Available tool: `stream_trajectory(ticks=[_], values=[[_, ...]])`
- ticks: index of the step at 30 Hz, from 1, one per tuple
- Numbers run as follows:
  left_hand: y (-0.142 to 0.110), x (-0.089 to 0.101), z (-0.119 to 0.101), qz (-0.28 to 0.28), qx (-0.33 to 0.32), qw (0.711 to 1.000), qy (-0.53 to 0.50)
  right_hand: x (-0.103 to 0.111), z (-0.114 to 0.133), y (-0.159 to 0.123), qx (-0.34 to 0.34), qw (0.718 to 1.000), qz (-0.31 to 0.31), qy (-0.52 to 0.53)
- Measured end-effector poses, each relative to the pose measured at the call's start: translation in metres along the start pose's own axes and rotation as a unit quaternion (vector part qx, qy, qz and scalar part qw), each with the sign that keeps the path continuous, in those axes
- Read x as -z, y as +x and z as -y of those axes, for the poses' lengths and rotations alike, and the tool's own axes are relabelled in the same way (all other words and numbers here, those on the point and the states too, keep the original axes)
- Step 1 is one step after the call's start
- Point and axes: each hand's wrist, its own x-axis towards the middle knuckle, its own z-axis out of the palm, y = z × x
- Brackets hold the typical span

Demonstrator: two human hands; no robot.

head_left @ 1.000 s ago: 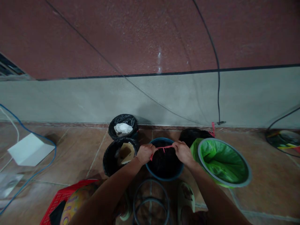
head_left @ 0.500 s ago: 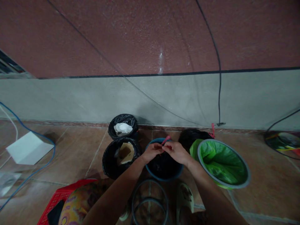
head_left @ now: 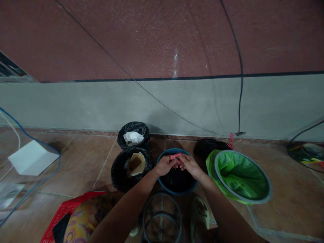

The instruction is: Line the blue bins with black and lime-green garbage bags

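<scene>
Pink strip (head_left: 176, 156): over blue bucket (head_left: 178, 193) | left hand (head_left: 164, 165), right hand (head_left: 190, 166): fingers pinching it | green bag (head_left: 240, 173): right of bucket

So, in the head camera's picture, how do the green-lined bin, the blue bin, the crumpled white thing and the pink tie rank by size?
Largest to smallest, as they look:
1. Green-lined bin
2. Blue bin
3. Crumpled white thing
4. Pink tie, partly covered

Tiled floor (head_left: 86, 162) holds blue bucket (head_left: 178, 193), green-lined bin (head_left: 269, 189), perhaps clear plastic (head_left: 10, 195).
</scene>
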Motion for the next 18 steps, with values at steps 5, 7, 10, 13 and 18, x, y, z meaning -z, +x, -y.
stream_trajectory(ticks=[5, 7, 10, 13, 18], values=[[-0.003, -0.001, 0.006, -0.091, 0.025, 0.993, -0.075, 0.003, 0.000, 0.001, -0.003, 0.998, -0.045, -0.044], [-0.003, -0.001, 0.008, -0.104, 0.033, 0.990, -0.092, 0.004, 0.002, 0.000, -0.005, 0.995, -0.044, -0.087], [-0.001, -0.002, 0.010, -0.116, 0.043, 0.987, -0.103, 0.002, 0.003, -0.006, -0.014, 0.990, -0.044, -0.130], [0.003, -0.006, 0.011, -0.145, 0.048, 0.983, -0.103, -0.002, -0.001, -0.013, -0.035, 0.991, -0.059, -0.115], [0.004, -0.010, 0.010, -0.132, 0.009, 0.991, 0.028, -0.002, -0.011, -0.012, -0.064, 0.989, -0.083, -0.107]])
